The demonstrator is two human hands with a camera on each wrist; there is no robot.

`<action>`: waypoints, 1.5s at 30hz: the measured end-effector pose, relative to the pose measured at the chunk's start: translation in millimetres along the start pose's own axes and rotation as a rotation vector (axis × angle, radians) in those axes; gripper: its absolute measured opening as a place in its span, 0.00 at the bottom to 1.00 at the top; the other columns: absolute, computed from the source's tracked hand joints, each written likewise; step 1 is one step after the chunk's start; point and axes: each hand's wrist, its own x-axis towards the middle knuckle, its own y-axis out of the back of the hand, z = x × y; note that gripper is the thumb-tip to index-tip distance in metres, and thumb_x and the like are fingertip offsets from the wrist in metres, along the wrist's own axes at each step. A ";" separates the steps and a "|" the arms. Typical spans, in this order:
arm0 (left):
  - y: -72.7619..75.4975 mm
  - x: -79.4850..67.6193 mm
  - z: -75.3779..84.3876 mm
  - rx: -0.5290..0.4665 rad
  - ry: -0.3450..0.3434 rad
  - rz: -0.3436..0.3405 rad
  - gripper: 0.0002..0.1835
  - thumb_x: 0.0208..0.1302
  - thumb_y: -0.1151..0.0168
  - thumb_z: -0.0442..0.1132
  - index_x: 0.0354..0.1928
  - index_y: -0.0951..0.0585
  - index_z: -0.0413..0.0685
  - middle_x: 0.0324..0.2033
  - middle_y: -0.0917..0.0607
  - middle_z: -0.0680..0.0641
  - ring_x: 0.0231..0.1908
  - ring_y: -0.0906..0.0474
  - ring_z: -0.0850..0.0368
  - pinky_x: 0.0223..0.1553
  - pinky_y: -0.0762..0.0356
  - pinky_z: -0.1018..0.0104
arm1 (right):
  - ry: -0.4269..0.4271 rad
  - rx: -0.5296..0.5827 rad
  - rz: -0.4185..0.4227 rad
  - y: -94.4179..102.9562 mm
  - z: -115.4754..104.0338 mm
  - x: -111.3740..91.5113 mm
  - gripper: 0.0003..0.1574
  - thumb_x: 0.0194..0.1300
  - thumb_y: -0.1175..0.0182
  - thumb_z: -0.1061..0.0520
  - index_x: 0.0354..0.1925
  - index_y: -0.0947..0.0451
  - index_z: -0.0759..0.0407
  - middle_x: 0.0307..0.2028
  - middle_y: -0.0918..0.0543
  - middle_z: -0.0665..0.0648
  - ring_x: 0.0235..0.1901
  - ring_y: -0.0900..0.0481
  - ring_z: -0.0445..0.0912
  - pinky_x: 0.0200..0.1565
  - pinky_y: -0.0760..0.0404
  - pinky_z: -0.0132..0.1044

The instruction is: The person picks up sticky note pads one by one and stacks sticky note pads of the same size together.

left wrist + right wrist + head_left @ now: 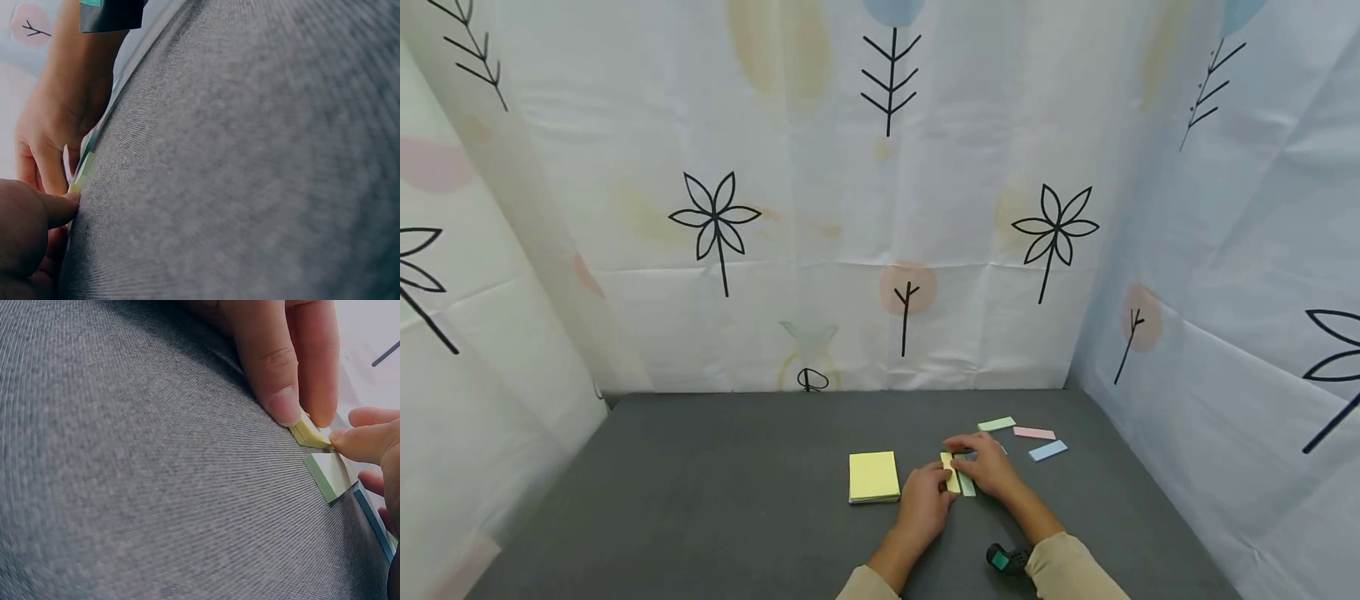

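Both hands at work on narrow paper strips. The yellow strip (953, 483) lies between the hands: the left hand (925, 500) pinches it toward its near end, and the right hand (988, 467) pinches it farther along. Directly beside it, on the right hand's side, lies the green strip (967, 486); the blue strip (374, 519), largely covered in the head view, lies beneath the right hand.

Likely faults: should the two hands pull unevenly, the yellow strip, which appears to be a small stack, could twist, bend or shed a leaf. A sideways slip of the right thumb could nudge the green strip askew, and the right palm, being low, could drag the blue strip out of place. The square yellow pad (874, 477), just left of the left hand, might be knocked by the knuckles if that hand swung outward. Three loose strips beyond and to the right of the right hand seem less exposed.

Surface and room: the hands work over a dark grey surface (737, 483) with a fine woven texture. Beyond it and at both sides hang pale, creased curtains (820, 167) printed with black-line flowers, twigs and soft coloured patches.
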 end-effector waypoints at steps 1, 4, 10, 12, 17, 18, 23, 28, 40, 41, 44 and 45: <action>-0.2 0.2 -0.3 0.004 -0.003 0.000 0.13 0.46 0.26 0.30 0.38 0.13 0.41 0.43 0.15 0.44 0.39 0.20 0.47 0.42 0.23 0.60 | -0.005 0.004 0.001 0.1 -0.5 0.1 0.17 0.54 0.30 0.66 0.44 0.15 0.57 0.37 0.13 0.50 0.41 0.24 0.52 0.46 0.28 0.53; -0.3 0.5 -1.4 0.009 -0.006 0.000 0.13 0.47 0.26 0.31 0.38 0.13 0.42 0.43 0.15 0.45 0.38 0.20 0.48 0.41 0.23 0.61 | -0.013 -0.002 0.000 0.7 -1.6 0.2 0.16 0.54 0.30 0.65 0.44 0.15 0.58 0.38 0.14 0.51 0.43 0.24 0.53 0.47 0.28 0.54; -1.0 -0.4 -2.9 0.003 -0.015 0.009 0.13 0.46 0.26 0.31 0.38 0.13 0.42 0.43 0.15 0.45 0.38 0.20 0.48 0.42 0.23 0.61 | 0.081 -0.068 0.006 9.5 -1.4 -4.4 0.16 0.54 0.29 0.63 0.44 0.15 0.59 0.42 0.15 0.55 0.48 0.24 0.57 0.50 0.29 0.59; -2.0 -1.0 -3.4 -0.001 -0.019 0.010 0.13 0.46 0.26 0.31 0.38 0.12 0.43 0.43 0.15 0.45 0.39 0.20 0.48 0.42 0.23 0.61 | 0.127 -0.096 0.004 14.4 -0.6 -8.1 0.17 0.53 0.28 0.62 0.44 0.16 0.60 0.43 0.16 0.56 0.49 0.24 0.58 0.50 0.29 0.60; -2.4 -1.0 -2.8 -0.008 -0.015 0.010 0.13 0.46 0.26 0.31 0.38 0.12 0.43 0.43 0.15 0.45 0.39 0.20 0.48 0.42 0.23 0.61 | 0.206 -0.175 -0.063 25.9 1.6 -17.9 0.24 0.50 0.26 0.57 0.47 0.18 0.61 0.47 0.17 0.58 0.52 0.26 0.60 0.50 0.30 0.63; -2.2 -0.9 -2.7 -0.008 -0.011 0.007 0.13 0.47 0.26 0.31 0.38 0.12 0.43 0.43 0.15 0.45 0.40 0.20 0.47 0.43 0.23 0.61 | 0.207 -0.182 -0.087 27.7 1.7 -19.6 0.26 0.50 0.25 0.56 0.48 0.18 0.61 0.49 0.17 0.59 0.53 0.26 0.61 0.51 0.31 0.64; -1.3 -0.7 -2.3 -0.005 0.004 -0.013 0.14 0.48 0.27 0.31 0.40 0.12 0.43 0.44 0.15 0.45 0.41 0.20 0.47 0.44 0.23 0.59 | 0.165 -0.180 -0.202 33.2 1.1 -25.3 0.31 0.51 0.25 0.49 0.52 0.19 0.58 0.56 0.21 0.59 0.60 0.31 0.64 0.54 0.36 0.68; -1.3 -1.3 -1.9 -0.009 0.009 -0.023 0.14 0.48 0.27 0.30 0.40 0.12 0.42 0.45 0.15 0.44 0.42 0.20 0.47 0.45 0.23 0.59 | 0.131 -0.148 -0.261 35.3 0.8 -26.2 0.32 0.50 0.26 0.46 0.52 0.19 0.57 0.58 0.22 0.60 0.62 0.34 0.66 0.54 0.40 0.71; -2.1 -0.7 -0.6 -0.019 0.031 -0.023 0.14 0.47 0.27 0.29 0.40 0.12 0.41 0.44 0.15 0.44 0.41 0.20 0.48 0.43 0.23 0.59 | 0.099 -0.173 -0.156 30.3 11.0 -19.9 0.30 0.50 0.25 0.49 0.50 0.18 0.60 0.56 0.21 0.60 0.59 0.31 0.64 0.54 0.36 0.68; -2.0 -0.7 -0.4 -0.018 0.033 -0.024 0.14 0.47 0.27 0.29 0.40 0.12 0.41 0.44 0.15 0.44 0.41 0.20 0.48 0.43 0.23 0.59 | 0.105 -0.175 -0.142 30.2 12.2 -19.3 0.30 0.50 0.25 0.50 0.50 0.18 0.60 0.55 0.20 0.61 0.58 0.30 0.64 0.54 0.36 0.68; -1.8 -0.5 -0.2 -0.019 0.038 -0.029 0.14 0.48 0.27 0.29 0.40 0.12 0.41 0.44 0.15 0.44 0.41 0.20 0.48 0.43 0.23 0.59 | 0.127 -0.183 -0.111 30.7 15.2 -18.0 0.30 0.50 0.25 0.49 0.49 0.18 0.61 0.54 0.20 0.62 0.56 0.29 0.64 0.53 0.34 0.67; -1.6 -0.5 -0.1 -0.019 0.037 -0.028 0.14 0.48 0.27 0.29 0.40 0.12 0.41 0.44 0.15 0.44 0.41 0.20 0.48 0.43 0.23 0.59 | 0.129 -0.184 -0.103 31.1 16.0 -17.8 0.29 0.50 0.25 0.49 0.49 0.18 0.60 0.54 0.20 0.61 0.56 0.29 0.64 0.53 0.34 0.67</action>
